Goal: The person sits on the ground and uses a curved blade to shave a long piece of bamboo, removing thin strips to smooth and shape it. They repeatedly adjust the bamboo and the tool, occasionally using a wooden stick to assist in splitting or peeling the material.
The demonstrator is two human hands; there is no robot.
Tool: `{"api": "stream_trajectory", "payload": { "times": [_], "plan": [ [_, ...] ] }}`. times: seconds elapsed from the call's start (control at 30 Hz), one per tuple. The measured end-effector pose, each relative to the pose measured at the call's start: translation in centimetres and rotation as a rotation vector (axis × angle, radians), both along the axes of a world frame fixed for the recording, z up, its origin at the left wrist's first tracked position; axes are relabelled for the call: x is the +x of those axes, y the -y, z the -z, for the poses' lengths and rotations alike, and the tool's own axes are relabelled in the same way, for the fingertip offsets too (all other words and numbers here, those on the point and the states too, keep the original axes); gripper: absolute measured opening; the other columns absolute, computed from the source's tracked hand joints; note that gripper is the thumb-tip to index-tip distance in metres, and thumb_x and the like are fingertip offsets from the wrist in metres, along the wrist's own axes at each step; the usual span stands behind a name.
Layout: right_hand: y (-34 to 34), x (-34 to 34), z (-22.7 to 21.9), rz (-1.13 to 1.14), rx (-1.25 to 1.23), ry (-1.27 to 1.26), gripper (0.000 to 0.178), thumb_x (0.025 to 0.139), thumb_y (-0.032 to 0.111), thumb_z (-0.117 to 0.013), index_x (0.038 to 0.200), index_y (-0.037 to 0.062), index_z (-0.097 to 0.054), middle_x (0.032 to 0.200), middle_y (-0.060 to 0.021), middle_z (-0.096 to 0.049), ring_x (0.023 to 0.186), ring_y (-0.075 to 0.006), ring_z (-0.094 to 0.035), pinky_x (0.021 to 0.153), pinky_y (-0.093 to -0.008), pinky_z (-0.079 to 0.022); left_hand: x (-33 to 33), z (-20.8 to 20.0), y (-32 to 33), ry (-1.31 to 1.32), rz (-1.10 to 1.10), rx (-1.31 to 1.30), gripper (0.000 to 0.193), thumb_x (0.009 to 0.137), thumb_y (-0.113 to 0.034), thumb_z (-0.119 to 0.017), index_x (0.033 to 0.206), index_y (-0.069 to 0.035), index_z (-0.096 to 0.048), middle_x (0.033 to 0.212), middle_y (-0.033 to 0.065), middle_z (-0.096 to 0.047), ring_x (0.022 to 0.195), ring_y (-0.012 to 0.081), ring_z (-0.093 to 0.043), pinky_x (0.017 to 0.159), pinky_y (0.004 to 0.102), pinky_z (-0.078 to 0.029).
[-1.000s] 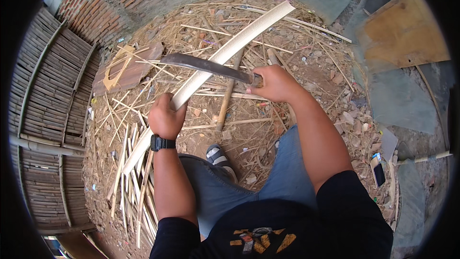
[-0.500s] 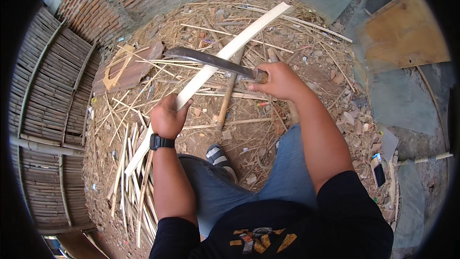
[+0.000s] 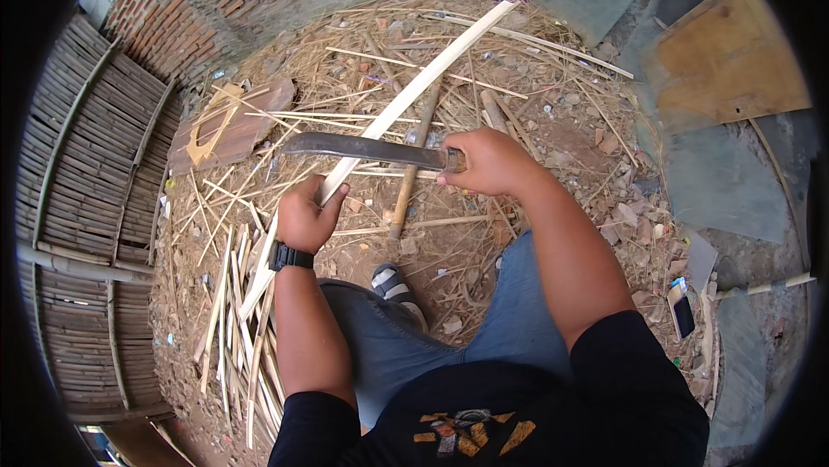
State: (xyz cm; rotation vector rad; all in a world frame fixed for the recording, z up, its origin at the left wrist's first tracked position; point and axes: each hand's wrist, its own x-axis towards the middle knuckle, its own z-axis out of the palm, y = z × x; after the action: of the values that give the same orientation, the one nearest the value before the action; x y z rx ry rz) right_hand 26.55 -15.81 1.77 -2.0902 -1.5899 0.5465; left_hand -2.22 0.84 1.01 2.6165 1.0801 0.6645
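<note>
The left forearm [image 3: 313, 329] points almost straight ahead, the left hand [image 3: 304, 219] with its grip closed around a pale strip [image 3: 423, 81] slanting away to the right. The right forearm [image 3: 577, 251] angles inward, and the right hand [image 3: 490, 163] has its grip wrapped around a machete [image 3: 367, 148] pointing left across the strip.

There are one machete [image 3: 371, 148], one broad strip [image 3: 421, 87], one wristwatch [image 3: 290, 256], one phone [image 3: 681, 313] and thin strips [image 3: 253, 385] beyond counting.
</note>
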Motion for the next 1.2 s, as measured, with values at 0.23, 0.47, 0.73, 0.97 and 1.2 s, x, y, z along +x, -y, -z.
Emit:
{"api": "stream_trajectory", "payload": {
  "times": [0.23,0.47,0.73,0.97,1.2],
  "plan": [
    [-0.3,5.5,2.3,0.37,0.174,-0.151,0.062,0.085,0.04,-0.083,0.126,-0.0037,-0.067,0.109,-0.0259,-0.073,0.107,-0.038,-0.072,0.096,-0.0457,-0.054,-0.1,0.0,-0.5,-0.031,-0.085,0.14,0.041,0.081,-0.04,-0.087,0.09,-0.004,-0.069,0.077,0.0182,-0.07,0.07,0.0392,-0.07,0.063,0.0477,-0.055],
    [-1.4,-0.5,2.2,-0.113,0.062,0.039,0.054,0.084,0.03,-0.082,0.127,0.0016,-0.067,0.101,-0.0254,-0.072,0.103,-0.0404,-0.071,0.091,-0.049,-0.056,0.6,0.7,-0.2,0.001,-0.055,0.04,0.04,0.082,-0.038,-0.087,0.091,-0.003,-0.069,0.078,0.0207,-0.071,0.071,0.0402,-0.07,0.064,0.0479,-0.056],
    [-0.2,3.8,0.1,0.358,0.143,0.06,0.053,0.09,0.045,-0.076,0.127,0.0068,-0.068,0.102,-0.0213,-0.075,0.098,-0.0394,-0.072,0.085,-0.0504,-0.056,-1.4,-0.1,-0.6,0.14,-0.115,0.052,0.036,0.081,-0.031,-0.089,0.085,-0.002,-0.069,0.063,0.0151,-0.065,0.054,0.0293,-0.063,0.054,0.0392,-0.05],
    [-0.8,-1.2,-0.3,0.189,0.104,0.158,0.037,0.09,0.031,-0.076,0.117,0.0077,-0.069,0.095,-0.0192,-0.075,0.092,-0.0412,-0.073,0.082,-0.0503,-0.057,0.2,-0.2,0.0,0.089,-0.116,0.077,0.035,0.079,-0.031,-0.089,0.088,-0.003,-0.07,0.073,0.017,-0.07,0.063,0.0352,-0.068,0.06,0.0431,-0.054],
    [-1.1,2.5,1.6,0.216,0.161,-0.013,0.032,0.087,0.03,-0.079,0.111,0.0084,-0.071,0.094,-0.0208,-0.075,0.091,-0.0394,-0.073,0.082,-0.0486,-0.056,-0.2,-0.3,-0.1,0.108,-0.22,0.293,0.035,0.075,-0.029,-0.089,0.096,-0.008,-0.072,0.084,0.0146,-0.072,0.074,0.0367,-0.071,0.066,0.0453,-0.057]
  ]
}}
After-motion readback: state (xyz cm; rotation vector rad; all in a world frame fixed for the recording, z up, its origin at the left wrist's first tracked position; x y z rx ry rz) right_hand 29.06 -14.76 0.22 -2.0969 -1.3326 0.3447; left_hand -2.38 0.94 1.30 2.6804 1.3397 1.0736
